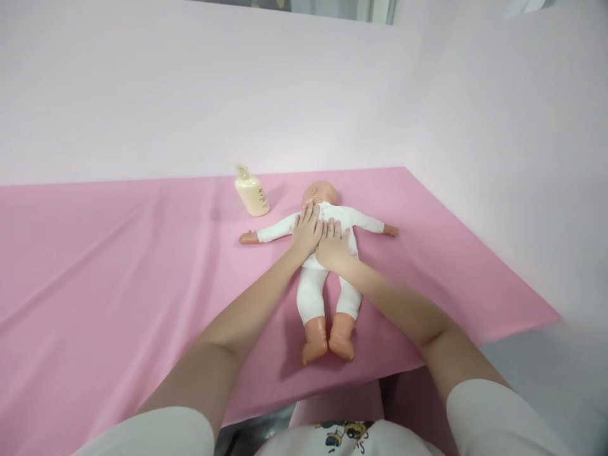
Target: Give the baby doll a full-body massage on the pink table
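A baby doll [311, 294] in a white suit lies stretched out on a pink cloth [190, 278], its head away from me and its bare feet toward me. Both of its arms reach out sideways. Flat on the left side of the doll's trunk rests my left hand [308, 231], fingers extended toward its neck. My right hand [333, 246] lies flat just beside it, a little lower on the trunk, fingers also stretched out. The two hands touch or nearly touch, and neither grips anything. They cover much of the doll's trunk.
A cream pump bottle [253, 195] stands beyond the doll's outstretched arm, left of its head. White walls [213, 95] rise behind and to the right of the table. The cloth's front edge runs just past the doll's feet, close to my body.
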`<state>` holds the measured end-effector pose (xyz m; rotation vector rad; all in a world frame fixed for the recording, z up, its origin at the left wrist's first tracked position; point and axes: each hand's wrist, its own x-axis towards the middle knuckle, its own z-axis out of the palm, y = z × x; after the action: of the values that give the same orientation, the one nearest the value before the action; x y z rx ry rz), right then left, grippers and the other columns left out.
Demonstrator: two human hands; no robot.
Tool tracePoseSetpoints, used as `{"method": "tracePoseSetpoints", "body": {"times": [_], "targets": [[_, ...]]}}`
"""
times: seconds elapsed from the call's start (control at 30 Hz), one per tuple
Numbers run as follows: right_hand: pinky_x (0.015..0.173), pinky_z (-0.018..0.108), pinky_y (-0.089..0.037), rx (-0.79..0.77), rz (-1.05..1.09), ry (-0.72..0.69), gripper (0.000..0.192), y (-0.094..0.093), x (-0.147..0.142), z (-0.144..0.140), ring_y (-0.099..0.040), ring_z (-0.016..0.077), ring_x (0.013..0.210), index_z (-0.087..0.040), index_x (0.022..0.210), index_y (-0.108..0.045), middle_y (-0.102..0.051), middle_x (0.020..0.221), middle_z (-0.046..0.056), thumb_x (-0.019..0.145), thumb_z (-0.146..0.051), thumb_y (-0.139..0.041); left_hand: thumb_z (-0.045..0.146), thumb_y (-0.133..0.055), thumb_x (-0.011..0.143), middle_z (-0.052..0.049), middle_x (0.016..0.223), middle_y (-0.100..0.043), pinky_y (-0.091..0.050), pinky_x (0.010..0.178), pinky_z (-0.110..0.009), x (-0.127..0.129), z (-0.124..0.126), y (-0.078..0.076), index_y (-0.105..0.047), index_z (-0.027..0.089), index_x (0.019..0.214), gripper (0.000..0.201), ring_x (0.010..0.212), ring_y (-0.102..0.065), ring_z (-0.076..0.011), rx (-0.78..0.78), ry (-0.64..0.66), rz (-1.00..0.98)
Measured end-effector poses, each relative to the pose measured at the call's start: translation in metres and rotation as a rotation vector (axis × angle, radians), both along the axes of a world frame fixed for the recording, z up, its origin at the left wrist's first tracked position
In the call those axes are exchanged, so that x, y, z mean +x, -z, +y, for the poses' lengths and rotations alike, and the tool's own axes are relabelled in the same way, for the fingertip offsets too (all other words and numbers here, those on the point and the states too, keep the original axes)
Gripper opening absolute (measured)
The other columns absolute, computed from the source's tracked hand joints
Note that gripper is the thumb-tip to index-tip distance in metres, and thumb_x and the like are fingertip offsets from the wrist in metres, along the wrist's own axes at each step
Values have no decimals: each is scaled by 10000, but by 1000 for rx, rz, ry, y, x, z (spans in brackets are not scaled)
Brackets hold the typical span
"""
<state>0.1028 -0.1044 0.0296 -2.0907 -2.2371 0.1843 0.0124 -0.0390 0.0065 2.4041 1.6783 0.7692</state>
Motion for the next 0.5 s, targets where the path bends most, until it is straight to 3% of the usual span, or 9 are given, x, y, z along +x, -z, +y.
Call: {"method": "tracePoseSetpoints", "body": {"times": [0.13, 0.2, 0.27, 0.37, 0.5], "targets": [[1187, 603, -75, 113, 26, -259, 706, 6, 18, 18, -87, 342, 1499, 42, 1505, -169, -95, 1592, 217, 893, -248, -367, 251, -229, 953, -95, 1604, -211, -181, 1197, -467, 1, 1, 2, -256, 113, 1523, 588, 1489, -191, -242, -24, -58, 5], [1211, 541, -69, 136, 62, -391, 704, 8, 33, 31, -108, 296, 1503, 20, 1508, -193, -119, 1598, 183, 890, -269, -365, 271, -212, 962, -100, 1600, -227, -180, 1194, -475, 3, 0, 2, -249, 99, 1523, 588, 1484, -203, -258, -20, -80, 14], [1225, 482, -84, 135, 121, -430, 641, 10, 44, 43, -117, 244, 1507, -28, 1520, -196, -142, 1607, 127, 931, -268, -272, 304, -217, 969, -116, 1599, -222, -174, 1191, -491, 6, -2, 2, -251, 79, 1520, 596, 1483, -198, -279, 1, -78, 45], [1219, 467, -127, 152, 174, -330, 609, 14, 52, 52, -95, 232, 1510, -82, 1541, -145, -94, 1620, 79, 957, -250, -189, 335, -256, 965, -135, 1598, -212, -160, 1186, -528, 10, -6, 2, -276, 71, 1511, 607, 1484, -182, -304, 31, -46, 104], [1198, 488, -178, 155, 154, -97, 620, 16, 48, 46, -125, 288, 1501, -56, 1539, -119, -61, 1621, 112, 963, -257, -228, 325, -289, 952, -123, 1587, -252, -150, 1182, -553, 11, -11, 1, -328, 111, 1500, 590, 1489, -161, -316, 40, 20, 133]]}}
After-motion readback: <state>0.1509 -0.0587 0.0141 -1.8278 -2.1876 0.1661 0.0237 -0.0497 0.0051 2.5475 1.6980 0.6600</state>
